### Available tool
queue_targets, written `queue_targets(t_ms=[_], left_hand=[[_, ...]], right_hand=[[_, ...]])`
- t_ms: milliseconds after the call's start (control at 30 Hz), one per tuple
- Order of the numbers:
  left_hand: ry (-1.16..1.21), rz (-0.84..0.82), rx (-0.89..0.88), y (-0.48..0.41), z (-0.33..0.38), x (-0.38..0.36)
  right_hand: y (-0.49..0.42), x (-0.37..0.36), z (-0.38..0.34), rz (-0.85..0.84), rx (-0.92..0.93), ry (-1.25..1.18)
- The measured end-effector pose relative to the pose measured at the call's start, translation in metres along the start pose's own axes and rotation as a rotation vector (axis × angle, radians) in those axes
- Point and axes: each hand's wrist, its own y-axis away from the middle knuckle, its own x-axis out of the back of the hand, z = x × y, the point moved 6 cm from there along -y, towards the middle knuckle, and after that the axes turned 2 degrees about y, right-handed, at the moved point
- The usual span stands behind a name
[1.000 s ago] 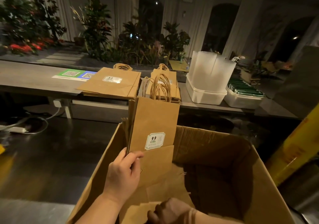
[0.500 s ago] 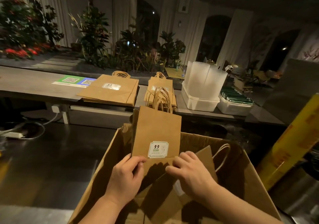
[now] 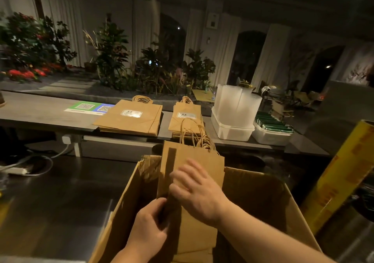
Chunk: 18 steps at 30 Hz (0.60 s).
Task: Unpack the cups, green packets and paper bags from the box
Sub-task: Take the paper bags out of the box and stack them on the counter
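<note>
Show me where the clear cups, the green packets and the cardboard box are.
clear cups [image 3: 236, 103]: head view, middle of the stack.
green packets [image 3: 273, 124]: head view, top of the row.
cardboard box [image 3: 261, 198]: head view, inner right wall.

Surface: long grey surface [image 3: 40, 113] running across the middle of the view.
QR sheet: green-and-blue sheet [image 3: 89, 107] with two QR codes, flat on the surface, left of centre.
Tubs: two white plastic tubs [image 3: 232, 130], side by side toward the right.
Plants: leafy plants [image 3: 113, 52] behind the surface; red flowers [image 3: 24, 73] far left.
Power strip: white power strip [image 3: 16, 170] low at left, a cable [image 3: 46, 167] looping round it.
Carton: long yellow printed carton [image 3: 340, 173], tilted, at the right edge.
</note>
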Motion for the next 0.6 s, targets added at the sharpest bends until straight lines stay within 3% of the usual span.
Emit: queue_targets(t_ms=[33,100,167,200,267,367,433,600], left_hand=[[-0.012,0.000,-0.006,-0.001,0.001,-0.001],[-0.028,0.035,-0.055,-0.002,0.006,-0.003],[-0.027,0.044,-0.057,-0.003,0.011,-0.004],[-0.011,0.026,-0.040,-0.004,0.014,-0.005],[-0.003,-0.001,-0.013,-0.003,0.018,-0.007],[0.004,-0.016,0.022,0.000,0.025,-0.009],[0.026,-0.038,0.049,0.002,0.027,-0.008],[0.175,-0.039,0.139,0.003,0.030,0.013]], right_hand=[[0.016,0.003,0.008,0.116,-0.220,-0.042],[0.069,-0.008,0.033,0.264,-0.842,-0.256],[0.124,-0.044,0.043,0.107,-1.489,-0.607],[0.140,-0.059,0.036,0.010,-1.719,-0.844],[0.150,-0.074,0.014,-0.116,-1.999,-1.328],[0.157,-0.090,0.001,-0.167,-2.054,-1.669],[0.168,-0.104,0.005,-0.179,-2.033,-1.701],[0.147,-0.076,0.017,-0.009,-1.885,-1.725]])
